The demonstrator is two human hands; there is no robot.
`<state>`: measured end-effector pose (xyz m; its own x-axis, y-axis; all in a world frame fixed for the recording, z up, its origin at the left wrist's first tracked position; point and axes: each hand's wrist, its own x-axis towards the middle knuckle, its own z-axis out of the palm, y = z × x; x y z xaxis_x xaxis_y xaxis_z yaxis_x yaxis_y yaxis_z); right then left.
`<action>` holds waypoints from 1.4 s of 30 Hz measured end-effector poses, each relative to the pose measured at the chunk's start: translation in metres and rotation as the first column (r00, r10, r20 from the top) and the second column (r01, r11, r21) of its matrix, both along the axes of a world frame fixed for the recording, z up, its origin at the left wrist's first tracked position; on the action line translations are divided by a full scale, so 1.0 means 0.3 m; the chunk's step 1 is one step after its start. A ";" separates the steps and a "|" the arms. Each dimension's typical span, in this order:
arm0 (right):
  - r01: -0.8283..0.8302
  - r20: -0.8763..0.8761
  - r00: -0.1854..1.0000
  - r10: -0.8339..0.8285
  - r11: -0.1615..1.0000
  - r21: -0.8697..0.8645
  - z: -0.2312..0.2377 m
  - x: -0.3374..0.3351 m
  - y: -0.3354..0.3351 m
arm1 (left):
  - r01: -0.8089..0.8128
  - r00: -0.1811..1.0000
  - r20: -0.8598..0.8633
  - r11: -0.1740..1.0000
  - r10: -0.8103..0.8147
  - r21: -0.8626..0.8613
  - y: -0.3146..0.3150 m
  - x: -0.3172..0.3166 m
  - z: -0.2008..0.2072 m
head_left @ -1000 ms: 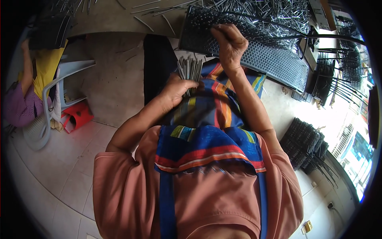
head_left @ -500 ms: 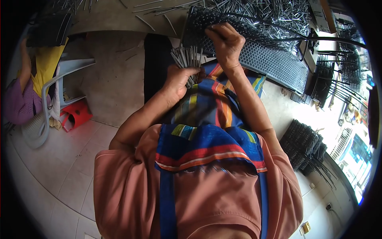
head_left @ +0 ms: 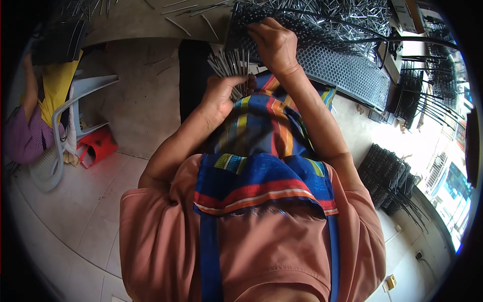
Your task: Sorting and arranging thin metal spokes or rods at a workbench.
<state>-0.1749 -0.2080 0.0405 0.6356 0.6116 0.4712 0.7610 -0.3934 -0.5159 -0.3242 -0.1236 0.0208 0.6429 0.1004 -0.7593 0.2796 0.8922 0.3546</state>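
Your left hand (head_left: 220, 93) grips a bundle of sticks (head_left: 231, 63), long axis pointing away from you; your right hand (head_left: 276, 45), fingers pinched, contents unclear, is nearer the holed board (head_left: 344, 65), ahead-right of the left.

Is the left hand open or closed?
Closed: the left hand grips a bundle of thin grey sticks, its thumb lying across them.

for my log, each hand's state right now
Left hand: closed on a bundle of thin rods.
Right hand: pinched shut; can't tell if holding anything.
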 end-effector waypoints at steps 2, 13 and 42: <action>0.054 0.041 0.998 -0.053 0.998 -0.026 0.023 -0.017 -0.005 | 0.014 1.000 0.000 0.999 -0.014 -0.032 0.004 0.000 0.004; 0.275 -0.913 0.401 -0.073 0.961 0.043 0.038 -0.074 -0.143 | 0.028 0.994 0.104 0.995 -0.038 0.095 -0.019 0.013 0.003; 0.161 -0.164 0.976 -0.146 0.983 0.084 -0.007 -0.019 -0.070 | 0.081 0.996 -0.037 0.995 -0.079 0.061 -0.030 0.022 -0.006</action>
<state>-0.1806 -0.2290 0.0385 0.7890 0.4576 0.4100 0.6019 -0.4419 -0.6652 -0.3177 -0.1326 0.0189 0.6245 0.0972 -0.7750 0.3623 0.8429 0.3977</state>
